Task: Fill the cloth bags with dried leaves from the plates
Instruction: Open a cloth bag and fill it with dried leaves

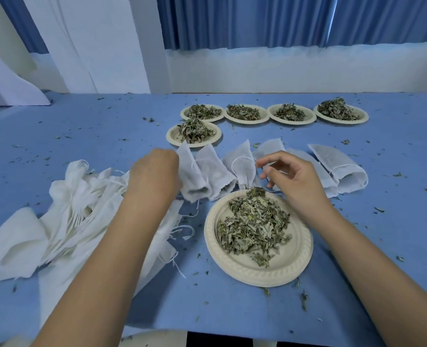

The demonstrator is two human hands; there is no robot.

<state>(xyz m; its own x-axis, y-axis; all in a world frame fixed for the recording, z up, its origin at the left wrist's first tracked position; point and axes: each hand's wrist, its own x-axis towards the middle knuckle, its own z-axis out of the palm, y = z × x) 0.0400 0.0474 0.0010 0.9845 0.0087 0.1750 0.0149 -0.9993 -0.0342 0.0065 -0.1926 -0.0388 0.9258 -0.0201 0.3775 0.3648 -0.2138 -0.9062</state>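
Head view: blue table (82,136) fills the frame, strewn with leaf crumbs.

Heap of empty cloth bags (64,221) – largest item, lies crumpled at the left, partly under the left forearm, drawstrings trailing toward the near plate.

Row of stuffed bags (217,171) lies across the middle, mouths toward the person, leaf showing inside several; the rightmost bag (342,169) lies a little apart from the rest.

Near plate (300,261) sits just in front of that row, holding a loose pile of dried leaves (252,226).

Single plate (172,139) sits beyond the row; four more plates (247,122) stand side by side behind it, each heaped with leaves.

Left hand (155,171) – back toward the camera, against the leftmost stuffed bag; fingers hidden, so grip cannot be told.

Right hand (292,181) hovers over the row, fingers loosely curled, thumb and forefinger apart, grasping nothing; forefinger tip just beside a drawstring loop (235,162).
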